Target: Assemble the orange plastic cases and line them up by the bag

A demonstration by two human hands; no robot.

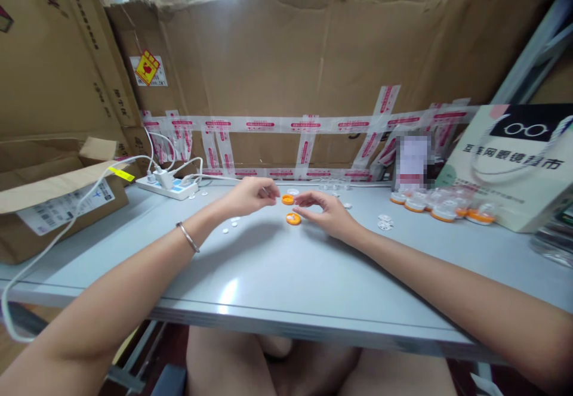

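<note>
My left hand point(254, 196) hovers over the table just left of an orange ring-shaped part point(287, 200), its fingers loosely curled and apart, with nothing visible in them. On the other side, my right hand point(329, 212) has thumb and fingers spread, the fingertips close to the ring's right edge; whether they touch it I cannot tell. Below the ring lies an orange round base point(293, 219) with a small white piece inside, by my right thumb. A clear round part point(293, 191) sits just behind the ring.
Small white discs point(225, 231) lie at left, a cluster of white pieces point(385, 223) at right. Several clear-and-orange round containers point(444, 210) stand near a paper bag point(514, 169). A power strip point(166, 188) with cables and an open carton point(58, 205) occupy the left. Large cardboard point(277, 68) walls the back.
</note>
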